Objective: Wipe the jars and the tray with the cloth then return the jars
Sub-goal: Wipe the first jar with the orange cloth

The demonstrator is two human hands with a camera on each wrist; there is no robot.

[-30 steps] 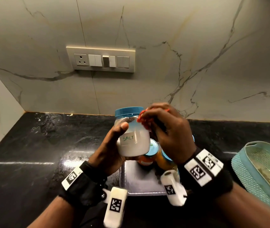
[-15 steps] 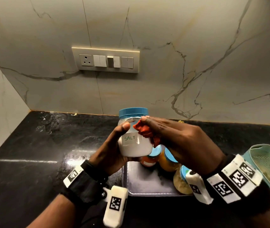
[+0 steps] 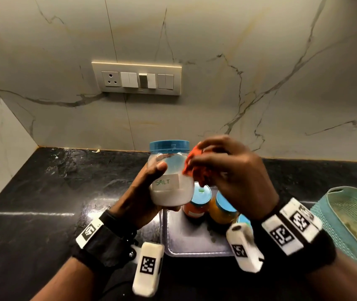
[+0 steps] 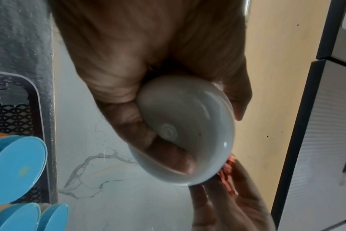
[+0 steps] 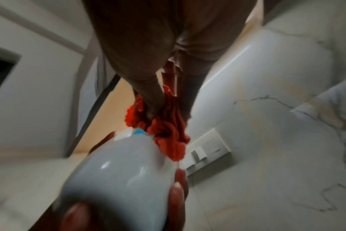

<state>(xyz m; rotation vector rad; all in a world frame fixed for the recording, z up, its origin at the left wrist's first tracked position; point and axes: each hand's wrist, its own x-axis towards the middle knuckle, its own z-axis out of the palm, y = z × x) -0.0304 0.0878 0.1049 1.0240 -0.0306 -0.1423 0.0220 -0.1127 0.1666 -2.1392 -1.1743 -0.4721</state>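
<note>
Salt jar (image 3: 171, 180) held above tray (image 3: 195, 242), left hand (image 3: 139, 198) wrapped round lower body; right hand (image 3: 234, 177) pinches bunched red cloth (image 3: 196, 170) against shoulder; smooth plastic, likely slippery, light

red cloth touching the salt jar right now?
Touching. The head view shows the red cloth, bunched in the right hand, pressed against the salt jar beside its label; the left hand grips the jar.
</note>
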